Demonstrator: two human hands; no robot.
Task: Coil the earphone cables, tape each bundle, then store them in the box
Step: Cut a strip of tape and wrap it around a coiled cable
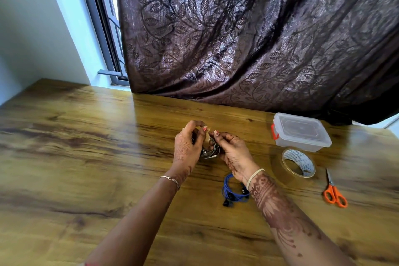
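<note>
Pinching a strip of tape with my right fingers, while my left fingers clamp the grey earphone coil. It's mostly hidden between my palms, so where the tape sticks I can't tell. Under my right wrist, the blue earphone bundle lies half covered on the desk. Right of my fingers: tape roll, closed box beyond, orange scissors nearer me.
</note>
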